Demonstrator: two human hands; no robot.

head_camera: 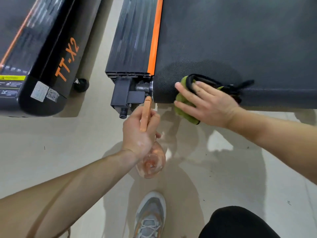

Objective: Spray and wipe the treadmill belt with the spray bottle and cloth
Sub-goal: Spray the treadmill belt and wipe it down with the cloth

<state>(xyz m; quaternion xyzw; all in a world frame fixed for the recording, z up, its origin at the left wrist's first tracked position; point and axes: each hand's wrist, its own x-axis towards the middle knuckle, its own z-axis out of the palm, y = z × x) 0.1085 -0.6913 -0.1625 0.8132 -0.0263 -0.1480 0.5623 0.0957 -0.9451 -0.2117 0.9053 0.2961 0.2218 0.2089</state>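
Closest to the lens, a bare left forearm runs up from the lower left corner to the left hand [139,133], whose fingers are curled round the neck of the spray bottle [151,162]. The bottle's body is clear, rounded plastic with a pinkish tint. Its slim orange head [145,114] is matte. The bottle's long axis runs away from the person, with the base toward the camera and the nozzle tip pointing at the dark bracket [127,97] at the treadmill's rear corner, just beside the metal roller end [143,86].

A grey laced shoe [151,215] and a knee in black fabric [236,222] rest on pale glossy floor tiles [51,143].

The right hand [211,102] lies flat with its fingers straight and spread, pressing the cloth [184,110]. The cloth is soft green with black edging, draped over the rounded rear end of the treadmill belt [240,40], and one corner hangs below the edge. The belt is dark grey with a fine woven grain. An orange strip [155,36] borders it beside a ribbed black side rail [130,40]. To the left stands a second treadmill [51,48], glossy black, lettered TT-X2.
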